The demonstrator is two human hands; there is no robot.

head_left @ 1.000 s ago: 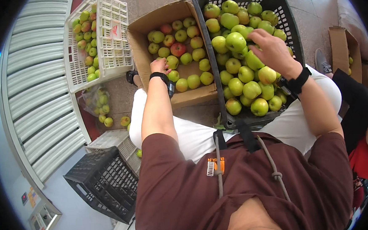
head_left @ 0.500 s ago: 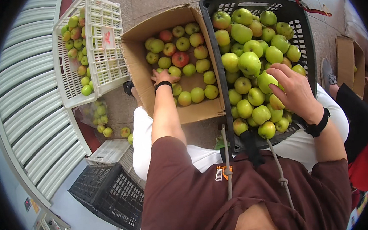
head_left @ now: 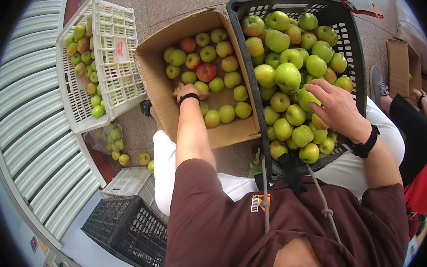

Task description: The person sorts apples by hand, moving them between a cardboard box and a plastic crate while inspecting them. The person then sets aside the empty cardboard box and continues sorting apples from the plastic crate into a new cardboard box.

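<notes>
My left hand (head_left: 190, 91) reaches palm down into an open cardboard box (head_left: 235, 135), its fingers curled down among the apples; whatever lies under the palm is hidden. Rows of green and blushed apples line the box, with a redder apple (head_left: 206, 72) near its middle. My right hand (head_left: 340, 107) is closed on a green apple (head_left: 306, 98) at the right side of a black plastic crate (head_left: 268, 155). Green apples (head_left: 287, 76) are heaped in that crate, which stands right of the box.
At the left, a white crate (head_left: 123, 97) holds more apples beside a roller conveyor (head_left: 36, 120). Below it are a bag of apples (head_left: 113, 138) and a black crate (head_left: 131, 231). Red-handled pruners (head_left: 357, 11) lie at the far right. Another person's shoe (head_left: 379, 81) and a second cardboard box (head_left: 402, 68) are beyond.
The view has shifted slightly, so the box and crates sit a little further left. Both hands stay in nearly the same places, the right one still on the green apple.
</notes>
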